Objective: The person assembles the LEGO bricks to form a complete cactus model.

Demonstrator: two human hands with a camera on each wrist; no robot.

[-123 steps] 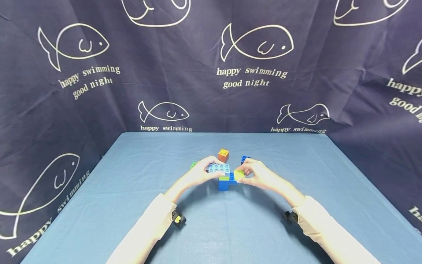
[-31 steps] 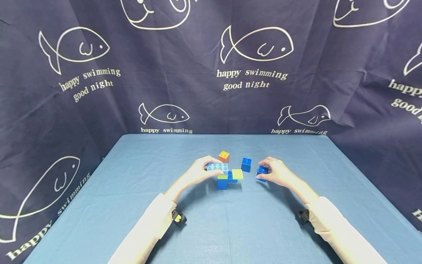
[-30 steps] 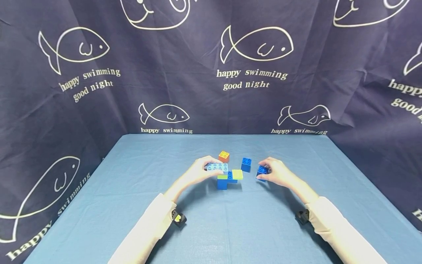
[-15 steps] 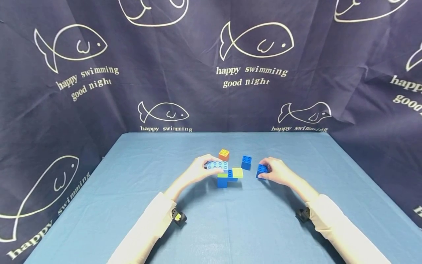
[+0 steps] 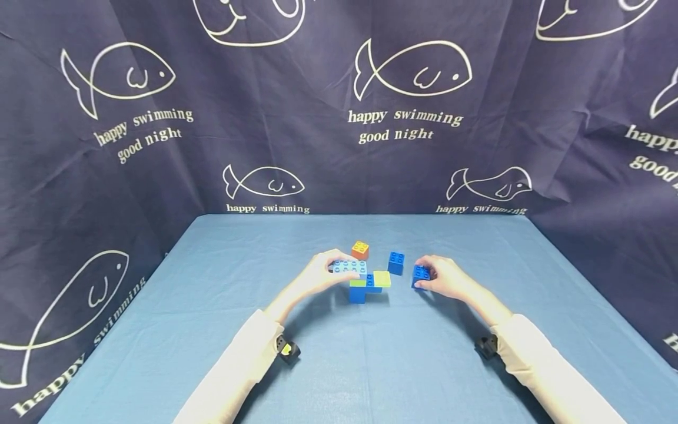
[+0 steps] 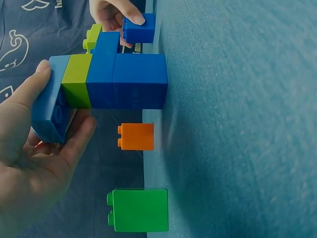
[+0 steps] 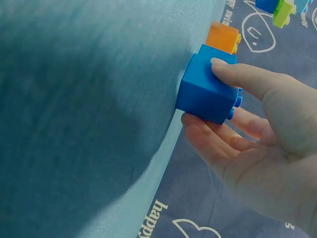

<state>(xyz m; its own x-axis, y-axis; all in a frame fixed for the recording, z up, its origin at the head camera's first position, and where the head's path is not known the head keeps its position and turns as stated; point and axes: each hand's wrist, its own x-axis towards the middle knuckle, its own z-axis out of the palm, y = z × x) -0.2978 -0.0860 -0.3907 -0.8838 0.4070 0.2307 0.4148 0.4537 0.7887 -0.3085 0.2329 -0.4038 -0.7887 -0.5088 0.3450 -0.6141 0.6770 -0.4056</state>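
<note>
My left hand grips the light blue brick at the top of a stack of toy building bricks. Under it, in the left wrist view, come a lime brick, a blue brick and a blue base brick. A second lime brick sits on the blue piece that juts out to the right. To the right of the stack, my right hand pinches a square blue brick between thumb and fingers, low at the tabletop. Its thumb lies along one side in the right wrist view.
Another blue brick stands between the stack and my right hand, slightly farther back. Behind the stack is an orange brick. A green brick shows in the left wrist view. A dark curtain hangs behind the blue-covered table.
Four seconds ago my right hand was at the lime brick on the stack; it has moved right and grips a blue brick. Over the last second both hands stay nearly still.
</note>
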